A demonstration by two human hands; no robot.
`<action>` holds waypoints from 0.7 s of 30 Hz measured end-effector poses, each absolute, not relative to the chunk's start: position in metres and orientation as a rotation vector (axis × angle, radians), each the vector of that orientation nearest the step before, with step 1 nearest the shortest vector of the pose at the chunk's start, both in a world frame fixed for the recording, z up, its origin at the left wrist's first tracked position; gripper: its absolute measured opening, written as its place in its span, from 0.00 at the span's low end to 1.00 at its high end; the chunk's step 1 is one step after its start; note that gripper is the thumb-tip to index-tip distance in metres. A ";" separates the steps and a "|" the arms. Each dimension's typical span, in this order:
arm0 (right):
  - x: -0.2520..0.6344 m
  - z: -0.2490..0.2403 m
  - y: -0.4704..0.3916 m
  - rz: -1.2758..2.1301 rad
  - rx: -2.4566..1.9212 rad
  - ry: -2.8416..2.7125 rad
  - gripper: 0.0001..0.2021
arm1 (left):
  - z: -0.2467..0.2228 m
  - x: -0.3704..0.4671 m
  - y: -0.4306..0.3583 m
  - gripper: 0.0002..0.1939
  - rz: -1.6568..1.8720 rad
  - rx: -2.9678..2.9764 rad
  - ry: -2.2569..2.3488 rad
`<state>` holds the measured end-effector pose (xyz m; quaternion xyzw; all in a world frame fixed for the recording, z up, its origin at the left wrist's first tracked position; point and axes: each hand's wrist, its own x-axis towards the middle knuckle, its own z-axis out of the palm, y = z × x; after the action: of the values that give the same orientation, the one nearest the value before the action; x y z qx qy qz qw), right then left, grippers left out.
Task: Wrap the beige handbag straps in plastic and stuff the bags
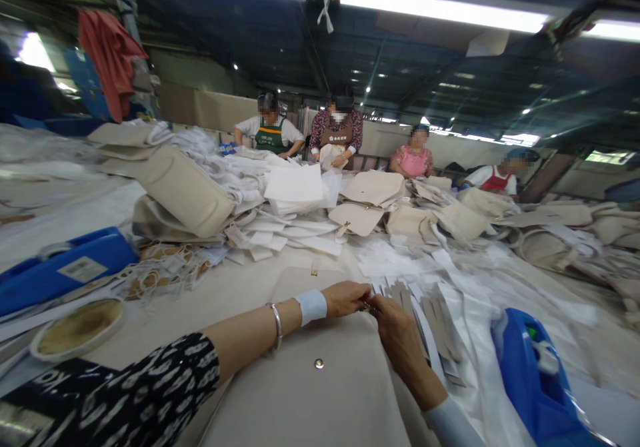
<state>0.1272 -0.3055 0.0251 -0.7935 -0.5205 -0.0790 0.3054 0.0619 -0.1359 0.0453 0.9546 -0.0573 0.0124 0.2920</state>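
A light beige bag (305,394) with a round gold-coloured snap (319,364) lies in front of me, its flap lifted away behind it. At the bag's upper right corner my left hand (347,298) and my right hand (397,330) meet, fingertips pressed together. Between them a small piece of gold-coloured metal (368,307) shows, mostly hidden by the fingers. Behind my left wrist the flap (300,284) carries a gold-coloured clasp (314,272).
Left are a blue container (75,267), a round dish (77,327) and tangled cords (160,274). Right are grey strips (443,324) and a blue bin (535,374). Beige bags (183,190) and white sheets (293,184) are piled behind; several people work beyond.
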 end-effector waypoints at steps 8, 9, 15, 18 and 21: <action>0.146 0.028 -0.303 -0.267 -1.970 -1.575 0.10 | 0.042 0.061 -0.126 0.03 0.077 2.413 -0.172; 0.148 0.030 -0.302 -0.267 -1.965 -1.603 0.10 | 0.041 0.061 -0.125 0.04 0.082 2.401 -0.162; 0.151 0.037 -0.297 -0.245 -1.922 -1.742 0.13 | 0.037 0.060 -0.120 0.09 0.093 2.288 -0.110; 0.153 0.033 -0.297 -0.236 -1.908 -1.729 0.12 | 0.036 0.058 -0.120 0.08 0.076 2.178 -0.088; 0.155 0.030 -0.298 -0.219 -1.893 -1.696 0.11 | 0.035 0.055 -0.121 0.02 0.023 2.031 -0.066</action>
<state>0.1552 -0.2984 0.0295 -0.7100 -0.6361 -0.0821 0.2908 0.0553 -0.1206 0.0354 0.8496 -0.0276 0.0097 0.5266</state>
